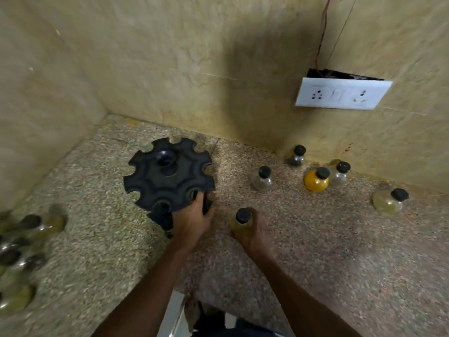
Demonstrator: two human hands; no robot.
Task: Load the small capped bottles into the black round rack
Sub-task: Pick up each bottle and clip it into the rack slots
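The black round rack (167, 173) stands on the speckled counter, left of centre, with notched slots around its rim. My left hand (192, 220) grips its near right edge and lower tier. Just right of it, my right hand (252, 233) is closed around a small bottle of pale yellow liquid (240, 221) with a black cap, held upright. Several more capped bottles stand further right: a clear one (262, 180), a dark one (297, 156), an orange one (316, 181), another clear one (339, 175) and a pale yellow one (388, 200).
A blurred cluster of capped bottles (21, 242) sits at the far left edge. Beige walls close the counter at the back and left. A white socket plate (340, 93) hangs on the back wall at right. The counter's front edge (184, 290) runs near my arms.
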